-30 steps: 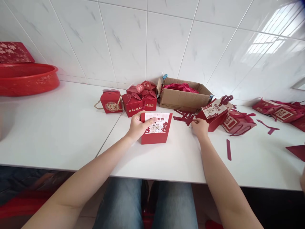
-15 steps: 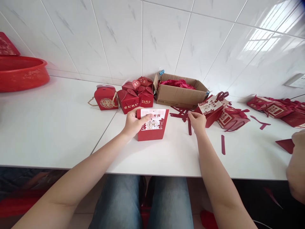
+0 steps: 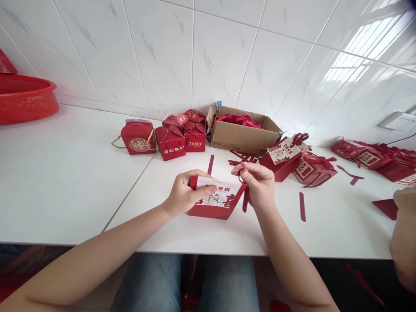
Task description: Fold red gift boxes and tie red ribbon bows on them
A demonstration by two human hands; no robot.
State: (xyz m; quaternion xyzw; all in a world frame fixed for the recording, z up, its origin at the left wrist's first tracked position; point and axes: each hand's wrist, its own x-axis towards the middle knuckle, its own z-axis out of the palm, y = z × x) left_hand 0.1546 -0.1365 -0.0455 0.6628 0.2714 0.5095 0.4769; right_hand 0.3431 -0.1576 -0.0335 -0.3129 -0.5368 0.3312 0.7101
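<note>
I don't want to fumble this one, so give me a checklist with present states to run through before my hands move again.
1. Left hand has a grip on the red box: ok.
2. White card lies against the box's near face, thumb over it: ok.
3. Right hand has a dark red strap in its fingers: ok.
4. Strap is threaded through a hole: cannot tell, the fingers hide its upper part.
5. No loose strip near the held box: not ok, a single strip lies just beyond it.
6. Other person's hand is away from the held box: ok, it is at the right edge of the view.
</note>
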